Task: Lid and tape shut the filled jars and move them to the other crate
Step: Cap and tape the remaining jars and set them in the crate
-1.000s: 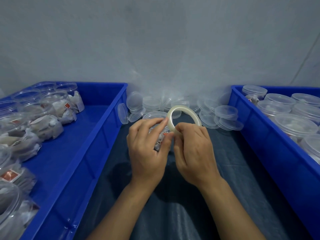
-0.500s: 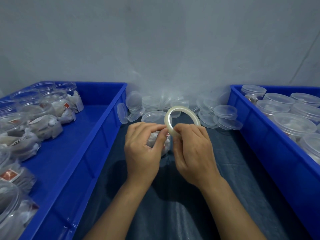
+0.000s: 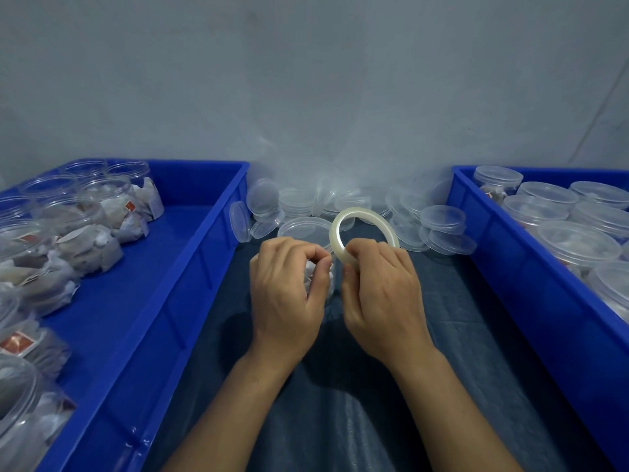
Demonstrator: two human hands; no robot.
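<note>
Head view shows the left hand pinching at a tape end while the right hand grips the tape roll over a lidded jar. Unlidded jars fill the left crate; lidded ones fill the right crate, so taping seems midway, spare lids beyond.

Our left hand: back up, fingers curled inward, thumb and fingertips pinched together at its right edge. Our right hand: back up, fingers curled round the roll of tape, gripping its near rim. Both forearms bare, rising from the lower edge and converging; the hands sit just beside each other.
</note>
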